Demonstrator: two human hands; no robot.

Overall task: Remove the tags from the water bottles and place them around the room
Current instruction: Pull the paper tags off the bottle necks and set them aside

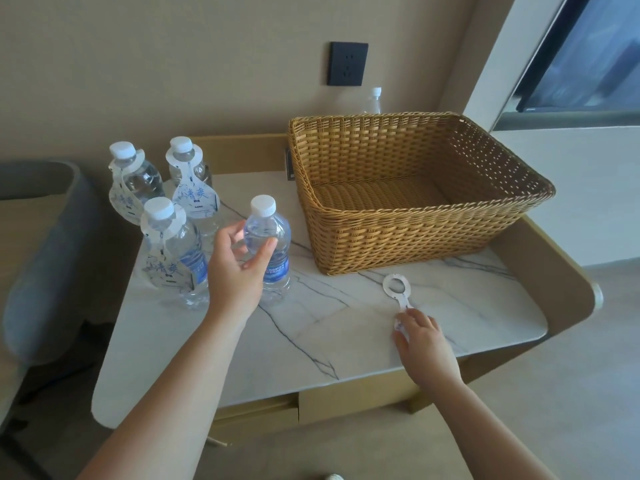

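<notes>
An untagged water bottle with a white cap and blue label stands upright on the marble table top. My left hand curls around its left side, thumb and fingers touching it. Three tagged bottles stand to the left: a near one, a far left one and a far middle one, each with a white paper tag hung on its neck. A removed white tag lies flat on the table. My right hand rests on the tag's lower end, fingertips pinching it.
An empty wicker basket takes up the back right of the table. Another bottle stands behind it by the wall under a black socket. A grey chair is at the left. The table has a raised tan rim.
</notes>
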